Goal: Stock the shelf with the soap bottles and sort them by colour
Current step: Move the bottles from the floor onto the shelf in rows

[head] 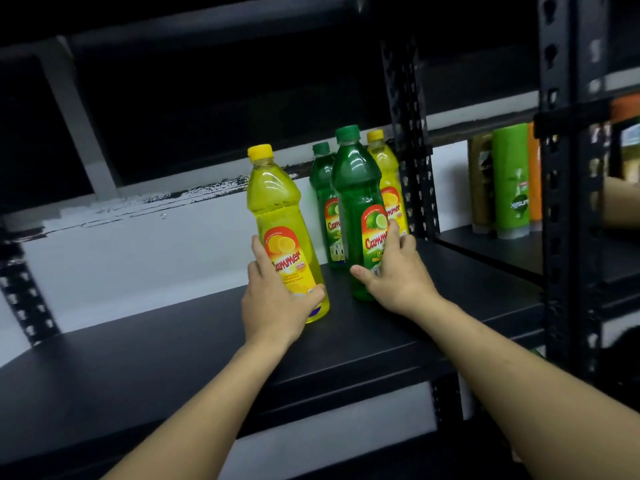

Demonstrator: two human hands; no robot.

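On the black shelf board [173, 344] my left hand [273, 303] grips the lower part of a yellow soap bottle [277, 209] with a yellow cap, standing upright. Just to its right, my right hand [394, 275] holds the base of a green soap bottle [356, 188] with a green cap. Behind that one stand a second green bottle [323, 188] and a second yellow bottle [386, 168], close to the black upright post [412, 140]. All carry red and yellow labels.
The shelf's left half is bare board, with a white wall behind. In the neighbouring bay to the right stand upside-down shampoo bottles: a green one [512, 181], a brown one [481, 181] and an orange one [535, 174]. A thick black post [568, 202] rises at the right.
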